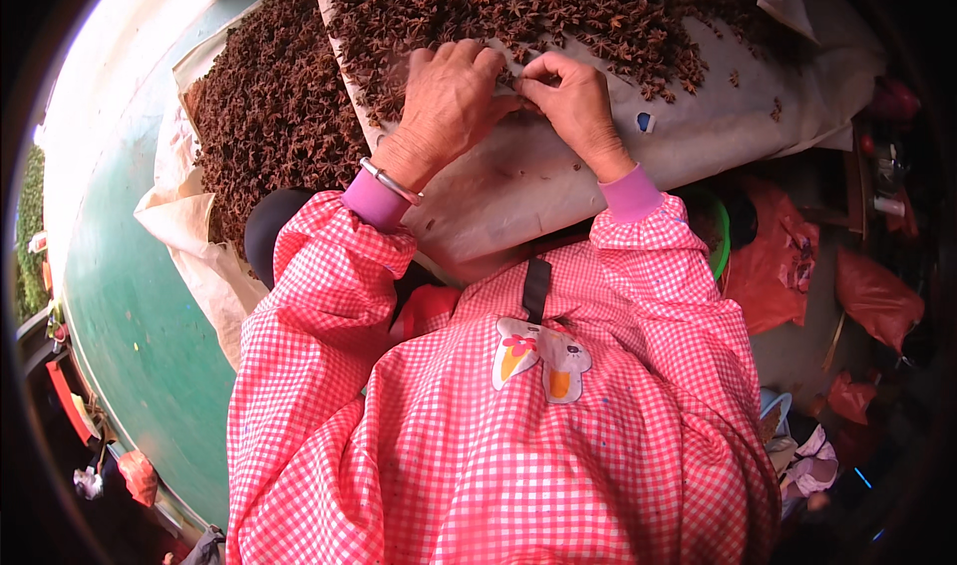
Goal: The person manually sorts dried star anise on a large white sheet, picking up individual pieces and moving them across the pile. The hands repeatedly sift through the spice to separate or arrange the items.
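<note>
Dried star anise (523,4) lies in a thick layer on a pale woven sheet (516,184) before me. My left hand (452,98), below a wrist with a silver bangle (390,181), is bent over the near edge of this layer. Close beside it on the right, my right hand (572,94) has its thumb and forefinger pinched at a small dark piece, likely star anise; the fingertips partly hide it. The fingertips of my left hand are mostly turned away, so whether they hold anything cannot be told. A larger heap of star anise (277,109) lies to the left on another sheet.
Green floor (149,281) spreads at the left, beside the folded edge of a sheet (187,221). Near my right elbow are a green-rimmed container (719,236) and a red plastic bag (770,266). Another red bag (878,300) and a light blue container (779,415) stand farther right.
</note>
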Action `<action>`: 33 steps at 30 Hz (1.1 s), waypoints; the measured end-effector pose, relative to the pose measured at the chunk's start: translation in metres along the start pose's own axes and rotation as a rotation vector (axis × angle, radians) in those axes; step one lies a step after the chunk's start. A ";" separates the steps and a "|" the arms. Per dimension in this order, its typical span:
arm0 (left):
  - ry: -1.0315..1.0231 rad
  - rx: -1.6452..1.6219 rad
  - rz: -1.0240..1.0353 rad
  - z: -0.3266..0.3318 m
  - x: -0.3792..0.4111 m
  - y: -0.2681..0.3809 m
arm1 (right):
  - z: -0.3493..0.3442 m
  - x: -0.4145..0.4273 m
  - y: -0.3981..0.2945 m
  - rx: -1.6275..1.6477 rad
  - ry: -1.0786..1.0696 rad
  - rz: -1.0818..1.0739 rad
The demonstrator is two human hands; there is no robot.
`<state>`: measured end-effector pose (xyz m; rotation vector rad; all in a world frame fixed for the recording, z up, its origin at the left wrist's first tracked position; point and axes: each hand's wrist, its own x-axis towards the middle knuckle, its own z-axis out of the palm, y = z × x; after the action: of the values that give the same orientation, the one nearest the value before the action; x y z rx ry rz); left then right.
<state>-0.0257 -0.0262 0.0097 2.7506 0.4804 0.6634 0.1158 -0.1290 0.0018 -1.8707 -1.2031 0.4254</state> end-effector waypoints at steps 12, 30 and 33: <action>0.506 -0.354 -0.152 -0.018 0.021 -0.036 | -0.028 0.016 -0.001 0.169 -0.002 0.052; -0.215 -0.092 0.020 0.007 -0.020 -0.014 | -0.028 0.026 -0.009 -0.434 -0.569 -0.279; -0.188 0.024 -0.059 0.000 -0.014 -0.029 | -0.061 0.011 -0.022 0.378 -1.352 0.267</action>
<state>-0.0449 -0.0054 -0.0049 2.7741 0.5268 0.3827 0.1487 -0.1446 0.0567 -1.2907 -1.4680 2.1120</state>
